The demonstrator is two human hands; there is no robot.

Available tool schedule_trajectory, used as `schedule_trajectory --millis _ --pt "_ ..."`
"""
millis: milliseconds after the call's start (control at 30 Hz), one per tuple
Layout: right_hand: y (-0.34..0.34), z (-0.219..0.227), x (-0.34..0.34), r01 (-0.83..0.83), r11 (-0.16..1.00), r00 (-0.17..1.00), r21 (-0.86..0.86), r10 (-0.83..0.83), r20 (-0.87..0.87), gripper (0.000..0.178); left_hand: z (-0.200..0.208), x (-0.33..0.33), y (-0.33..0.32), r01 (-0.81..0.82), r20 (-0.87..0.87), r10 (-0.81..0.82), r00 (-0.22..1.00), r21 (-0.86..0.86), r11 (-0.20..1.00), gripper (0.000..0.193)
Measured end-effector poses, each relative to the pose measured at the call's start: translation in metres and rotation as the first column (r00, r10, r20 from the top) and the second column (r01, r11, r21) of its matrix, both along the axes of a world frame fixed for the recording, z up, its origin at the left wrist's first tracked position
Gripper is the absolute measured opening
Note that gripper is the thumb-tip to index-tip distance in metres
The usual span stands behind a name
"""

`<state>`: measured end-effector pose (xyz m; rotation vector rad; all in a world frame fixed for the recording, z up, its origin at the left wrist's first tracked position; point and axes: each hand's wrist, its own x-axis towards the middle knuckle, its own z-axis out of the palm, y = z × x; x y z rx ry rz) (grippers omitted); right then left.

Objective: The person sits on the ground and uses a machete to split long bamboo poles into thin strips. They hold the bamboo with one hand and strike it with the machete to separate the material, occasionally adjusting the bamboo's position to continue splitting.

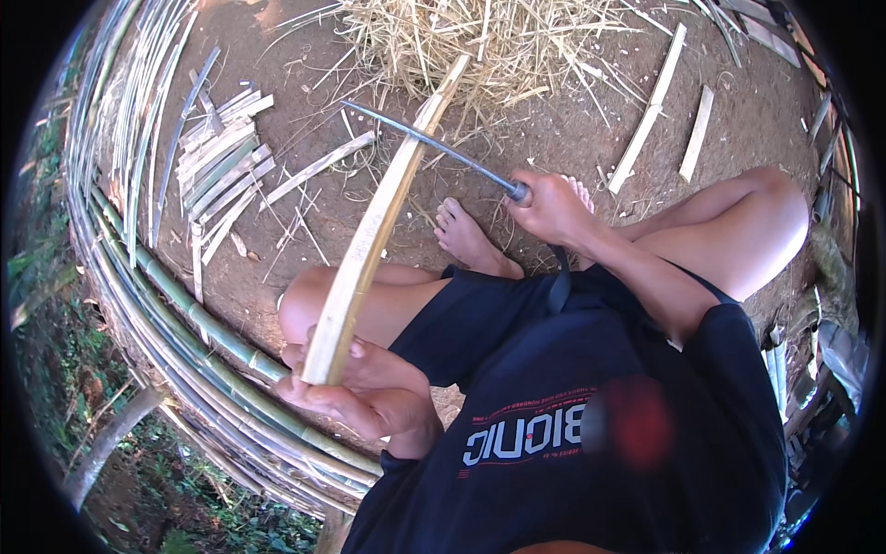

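A long split bamboo strip, pale on its faces, slants away from me across the middle of the view. My left hand is closed around its near end, above my left knee. In my right hand is the handle of a long, narrow-bladed knife. The blade points to the left and crosses the strip near its far end, seemingly touching it. Whether the edge has entered the bamboo I cannot tell. My bare feet rest on the ground just beyond, between my bent knees.
A heap of thin shavings lies on the earth floor ahead. Short split pieces are stacked to the left, beside long thin strips. Bamboo poles curve along the left edge. Two loose slats lie at the right.
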<state>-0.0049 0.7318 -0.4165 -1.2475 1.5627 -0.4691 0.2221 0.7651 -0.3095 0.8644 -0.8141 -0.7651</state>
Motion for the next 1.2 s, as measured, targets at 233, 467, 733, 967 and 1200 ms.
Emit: schedule_trajectory --millis 233,467,733,967,1200 --pt "0.000 -0.006 0.005 -0.047 0.988 0.999 -0.145 0.043 -0.029 0.008 0.005 -0.005 -0.006 -0.139 -0.003 0.140 0.990 0.053 0.989 0.032" --pt "-0.002 -0.016 0.004 -0.173 0.908 0.985 -0.382 0.149 -0.092 0.009 0.010 -0.022 -0.014 -0.284 0.048 0.281 0.959 0.058 0.957 0.021" --pt "-0.013 -0.047 -0.002 -0.126 0.964 0.992 -0.235 0.126 -0.018 0.009 0.003 0.001 -0.003 -0.046 0.040 0.046 0.998 -0.006 0.999 0.030" --pt "-0.030 -0.076 -0.007 -0.061 0.980 0.993 -0.192 0.041 -0.106 0.010 -0.002 0.013 -0.007 -0.097 0.048 0.094 0.994 0.057 0.994 0.032" --pt "-0.041 -0.107 -0.027 0.077 0.991 0.981 -0.107 -0.095 -0.168 0.017 0.002 -0.002 -0.009 -0.142 0.034 0.139 0.990 0.114 0.983 0.031"
